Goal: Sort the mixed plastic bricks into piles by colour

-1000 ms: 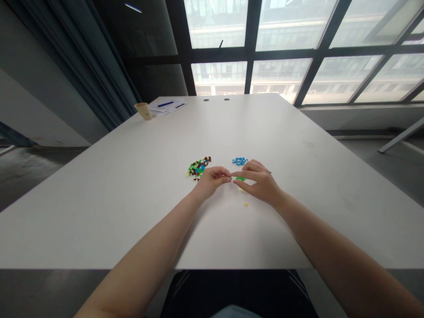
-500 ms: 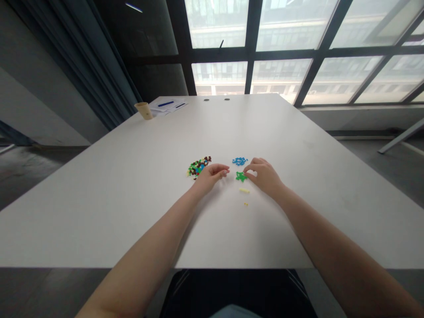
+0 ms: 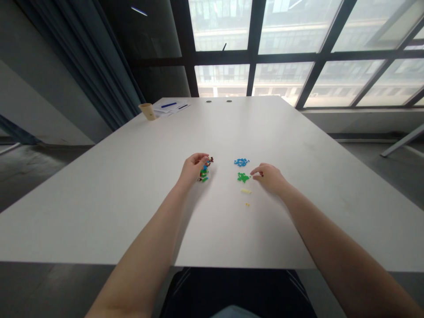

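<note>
Mixed plastic pieces [image 3: 204, 173] in brown, blue, green and some yellow form a narrow heap on our white table [image 3: 99, 212], its long axis running away from us. Far off at the left end of our view, a paper cup [image 3: 148, 111] stands beside some papers [image 3: 170, 107] with a blue pen [image 3: 168, 104] on them. Moving right, our left hand [image 3: 192, 170] is the nearer one to the heap, which lies directly off its fingertips, to the right and slightly forward. The fingers curl over the heap's top end, touching it or nearly so; we cannot tell whether they pinch a piece, since the fingertips hide it. Further right, well apart from the heap, lie a small cluster of blue pieces [image 3: 241, 162] and, nearer us, a cluster of green pieces [image 3: 243, 177]. Below those are a short yellow strip [image 3: 245, 191] and a yellow bit [image 3: 247, 204]. Our right hand [image 3: 270, 178] rests just right of the green cluster, its fingers loosely curled and pointing left, with nothing showing between them.
</note>
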`<state>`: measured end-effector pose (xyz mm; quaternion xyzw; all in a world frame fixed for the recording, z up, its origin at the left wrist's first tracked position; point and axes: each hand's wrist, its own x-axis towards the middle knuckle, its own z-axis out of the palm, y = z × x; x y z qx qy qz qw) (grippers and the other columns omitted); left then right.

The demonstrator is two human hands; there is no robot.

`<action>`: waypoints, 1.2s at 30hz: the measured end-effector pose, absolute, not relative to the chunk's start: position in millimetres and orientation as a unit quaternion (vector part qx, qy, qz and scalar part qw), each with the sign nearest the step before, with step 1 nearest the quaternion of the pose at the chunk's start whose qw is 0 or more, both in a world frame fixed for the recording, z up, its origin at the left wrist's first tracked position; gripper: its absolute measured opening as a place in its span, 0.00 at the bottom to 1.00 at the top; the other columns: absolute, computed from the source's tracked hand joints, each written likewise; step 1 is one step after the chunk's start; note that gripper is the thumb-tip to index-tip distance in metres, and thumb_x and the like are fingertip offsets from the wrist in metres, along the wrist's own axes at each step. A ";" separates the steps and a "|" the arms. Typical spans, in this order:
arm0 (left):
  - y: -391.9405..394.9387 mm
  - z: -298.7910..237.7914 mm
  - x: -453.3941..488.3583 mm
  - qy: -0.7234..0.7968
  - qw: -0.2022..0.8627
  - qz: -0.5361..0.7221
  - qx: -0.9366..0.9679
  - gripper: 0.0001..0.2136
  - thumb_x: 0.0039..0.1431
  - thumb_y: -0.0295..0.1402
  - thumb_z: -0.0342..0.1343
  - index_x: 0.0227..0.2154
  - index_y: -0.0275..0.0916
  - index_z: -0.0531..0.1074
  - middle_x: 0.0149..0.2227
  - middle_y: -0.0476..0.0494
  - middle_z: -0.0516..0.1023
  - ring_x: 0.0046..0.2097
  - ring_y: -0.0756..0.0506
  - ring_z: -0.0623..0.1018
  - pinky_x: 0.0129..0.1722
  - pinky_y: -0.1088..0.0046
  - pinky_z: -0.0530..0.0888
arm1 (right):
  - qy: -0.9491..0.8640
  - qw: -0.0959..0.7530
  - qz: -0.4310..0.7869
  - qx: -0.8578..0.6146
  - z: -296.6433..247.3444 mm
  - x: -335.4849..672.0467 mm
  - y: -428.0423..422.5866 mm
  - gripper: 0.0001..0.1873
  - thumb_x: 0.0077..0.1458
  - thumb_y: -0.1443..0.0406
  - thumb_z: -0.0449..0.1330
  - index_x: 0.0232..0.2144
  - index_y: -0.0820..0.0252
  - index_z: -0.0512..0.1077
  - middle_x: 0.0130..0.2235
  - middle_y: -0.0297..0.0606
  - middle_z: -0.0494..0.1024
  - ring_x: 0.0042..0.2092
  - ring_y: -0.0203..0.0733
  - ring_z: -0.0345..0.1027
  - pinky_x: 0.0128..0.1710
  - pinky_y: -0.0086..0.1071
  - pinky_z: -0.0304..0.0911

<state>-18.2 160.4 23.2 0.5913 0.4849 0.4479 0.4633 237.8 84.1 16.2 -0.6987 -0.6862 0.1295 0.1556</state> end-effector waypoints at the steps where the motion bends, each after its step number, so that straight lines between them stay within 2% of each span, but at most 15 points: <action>1: 162.3 23.1 -22.7 0.495 0.442 0.450 0.598 0.15 0.44 0.42 0.57 0.32 0.37 0.72 0.26 0.46 0.73 0.27 0.50 0.70 0.26 0.76 0.64 | -0.688 0.155 0.125 -0.698 16.5 237.8 83.6 0.08 0.47 0.66 0.58 0.31 0.51 0.76 0.32 0.34 0.71 0.33 0.35 0.62 0.35 0.29 0.54; 4: 164.0 23.7 -34.9 0.508 0.378 0.404 0.660 0.09 0.41 0.37 0.59 0.25 0.37 0.74 0.22 0.47 0.71 0.24 0.50 0.67 0.25 0.74 0.63 | -0.695 0.157 0.117 -0.692 17.6 236.8 82.4 0.08 0.47 0.65 0.57 0.31 0.51 0.76 0.31 0.34 0.71 0.33 0.36 0.63 0.34 0.30 0.54; 7: 162.3 24.9 -42.1 0.493 0.320 0.280 0.759 0.05 0.36 0.33 0.60 0.21 0.39 0.75 0.24 0.46 0.71 0.27 0.48 0.68 0.29 0.73 0.64 | -0.698 0.168 0.103 -0.688 19.4 235.3 81.7 0.08 0.48 0.65 0.56 0.31 0.52 0.76 0.30 0.34 0.70 0.32 0.36 0.63 0.34 0.31 0.54; 11: 160.8 23.6 -43.5 0.479 0.265 0.147 0.823 0.09 0.37 0.34 0.59 0.26 0.41 0.76 0.32 0.45 0.74 0.34 0.45 0.71 0.34 0.73 0.65 | -0.699 0.189 0.089 -0.684 21.3 233.7 81.0 0.08 0.48 0.64 0.56 0.30 0.52 0.76 0.29 0.34 0.70 0.33 0.36 0.63 0.34 0.30 0.54; 17: 159.3 20.2 -37.9 0.487 0.187 0.122 0.844 0.05 0.44 0.30 0.54 0.24 0.39 0.74 0.33 0.42 0.73 0.36 0.43 0.71 0.36 0.71 0.65 | -0.708 0.196 0.090 -0.673 22.4 231.6 79.6 0.09 0.49 0.63 0.55 0.31 0.53 0.75 0.29 0.35 0.70 0.32 0.36 0.62 0.33 0.30 0.54; 21: 156.7 24.8 -32.8 0.470 0.189 0.155 0.848 0.05 0.45 0.28 0.52 0.23 0.38 0.73 0.32 0.42 0.72 0.35 0.45 0.70 0.37 0.70 0.65 | -0.701 0.209 0.086 -0.677 24.4 231.2 79.2 0.09 0.49 0.62 0.55 0.31 0.53 0.75 0.28 0.34 0.70 0.32 0.36 0.62 0.34 0.30 0.54; 24: 150.8 28.0 -21.7 0.449 0.276 0.225 0.820 0.04 0.47 0.31 0.53 0.23 0.38 0.71 0.28 0.45 0.71 0.33 0.47 0.69 0.37 0.71 0.65 | -0.697 0.221 0.079 -0.678 26.0 230.7 78.8 0.09 0.49 0.62 0.55 0.30 0.53 0.76 0.28 0.34 0.70 0.32 0.36 0.62 0.33 0.30 0.53; 28: 133.7 26.6 1.8 0.378 0.577 0.342 0.638 0.10 0.46 0.40 0.58 0.27 0.38 0.70 0.30 0.48 0.72 0.32 0.51 0.70 0.33 0.76 0.66 | -0.698 0.231 0.078 -0.674 27.1 228.1 78.1 0.10 0.49 0.61 0.55 0.30 0.53 0.76 0.28 0.34 0.70 0.30 0.35 0.62 0.33 0.30 0.53; 31: 120.1 24.0 15.0 0.325 0.764 0.346 0.437 0.12 0.42 0.41 0.62 0.28 0.40 0.69 0.34 0.49 0.72 0.32 0.53 0.71 0.30 0.78 0.66 | -0.704 0.237 0.076 -0.665 26.5 226.4 77.7 0.10 0.49 0.61 0.55 0.30 0.53 0.76 0.27 0.34 0.69 0.30 0.35 0.62 0.33 0.30 0.54; 33: 115.0 22.8 18.5 0.306 0.822 0.324 0.353 0.11 0.41 0.38 0.63 0.27 0.40 0.69 0.35 0.50 0.73 0.32 0.53 0.71 0.30 0.78 0.67 | -0.707 0.243 0.073 -0.660 25.3 226.6 77.8 0.09 0.49 0.61 0.55 0.30 0.53 0.76 0.27 0.34 0.69 0.30 0.35 0.62 0.33 0.30 0.54; 36: 114.2 21.6 18.8 0.296 0.856 0.301 0.298 0.09 0.44 0.34 0.63 0.27 0.39 0.70 0.34 0.49 0.73 0.32 0.54 0.72 0.29 0.79 0.67 | -0.708 0.255 0.066 -0.655 23.2 227.8 78.8 0.09 0.49 0.62 0.56 0.30 0.53 0.76 0.26 0.33 0.68 0.30 0.35 0.62 0.33 0.30 0.54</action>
